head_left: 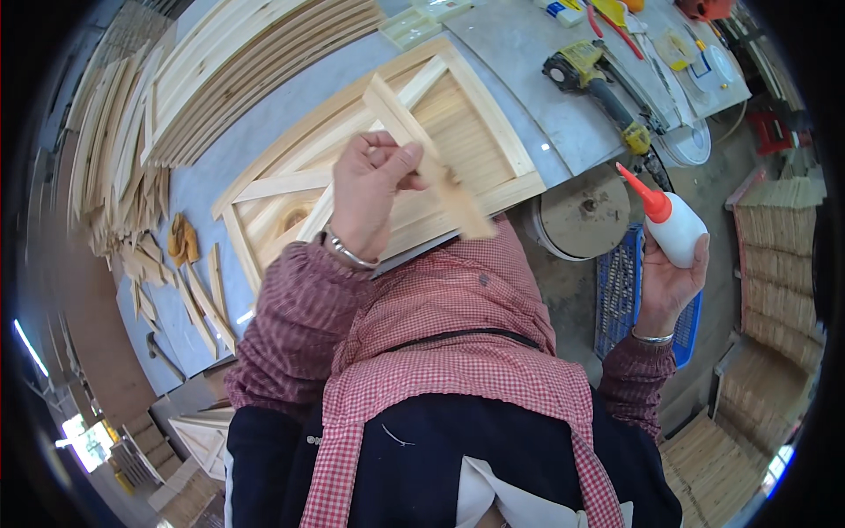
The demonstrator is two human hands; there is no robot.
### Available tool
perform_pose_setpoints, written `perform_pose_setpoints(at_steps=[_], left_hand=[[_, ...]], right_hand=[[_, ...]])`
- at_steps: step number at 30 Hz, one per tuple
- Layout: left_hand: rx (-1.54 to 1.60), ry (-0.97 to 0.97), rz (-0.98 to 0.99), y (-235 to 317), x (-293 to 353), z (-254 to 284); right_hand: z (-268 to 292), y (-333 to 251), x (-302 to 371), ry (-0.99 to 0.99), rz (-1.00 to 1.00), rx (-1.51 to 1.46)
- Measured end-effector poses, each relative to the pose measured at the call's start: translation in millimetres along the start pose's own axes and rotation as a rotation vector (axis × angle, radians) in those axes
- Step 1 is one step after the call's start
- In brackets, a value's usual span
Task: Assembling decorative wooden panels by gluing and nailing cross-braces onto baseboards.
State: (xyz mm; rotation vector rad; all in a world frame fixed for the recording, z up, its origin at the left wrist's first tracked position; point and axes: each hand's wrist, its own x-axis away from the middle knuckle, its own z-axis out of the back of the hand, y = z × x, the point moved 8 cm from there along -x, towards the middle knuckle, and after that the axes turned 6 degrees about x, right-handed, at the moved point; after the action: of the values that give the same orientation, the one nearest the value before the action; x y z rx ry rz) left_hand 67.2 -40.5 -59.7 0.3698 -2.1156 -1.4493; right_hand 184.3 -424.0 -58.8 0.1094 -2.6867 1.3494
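A short flat wooden slat point(442, 176) is pinched between the thumb and fingers of my left hand point(371, 180), held tilted above a framed wooden panel point(480, 106). The panel has crossing diagonal braces and lies on the table. Out to the right, my right hand point(667, 280) is wrapped round a white glue bottle point(678, 231) with a red pointed nozzle aimed up and to the left. The bottle is apart from the panel and the slat.
Stacked wooden panels point(255, 75) and bundled slats point(110, 150) stand at the far left. Loose strips point(207, 304) and yellow gloves point(182, 239) lie nearer. A yellow-black nail gun point(607, 88) rests at the right. Below are a round bucket point(585, 211) and a blue crate point(619, 290).
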Motion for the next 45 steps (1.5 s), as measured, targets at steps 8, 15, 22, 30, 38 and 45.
perform_pose_setpoints(at_steps=[8, 15, 22, 30, 38, 45], left_hand=[[0.139, 0.147, 0.309, -48.4, 17.9, 10.8], [-0.978, -0.117, -0.577, 5.4, 28.1, 2.0], [-1.297, -0.382, -1.031, -1.5, 31.1, -49.7], [-1.224, -0.485, -0.678, -11.3, 15.9, -36.2], [-1.217, -0.339, -0.847, -7.8, 10.9, -31.0], [-1.201, -0.279, -0.830, -18.4, 4.5, -35.8]], right_hand=[[-8.6, 15.5, -3.3, 0.006, -0.018, 0.044], [-6.6, 23.6, -4.2, -0.029, -0.048, 0.068], [-14.7, 22.8, -3.0, -0.036, -0.053, 0.074], [-15.0, 28.0, -3.4, -0.038, -0.081, 0.053], [-20.1, 30.8, -4.2, -0.049, -0.084, 0.074], [-24.6, 34.1, -7.0, -0.098, -0.122, 0.074]])
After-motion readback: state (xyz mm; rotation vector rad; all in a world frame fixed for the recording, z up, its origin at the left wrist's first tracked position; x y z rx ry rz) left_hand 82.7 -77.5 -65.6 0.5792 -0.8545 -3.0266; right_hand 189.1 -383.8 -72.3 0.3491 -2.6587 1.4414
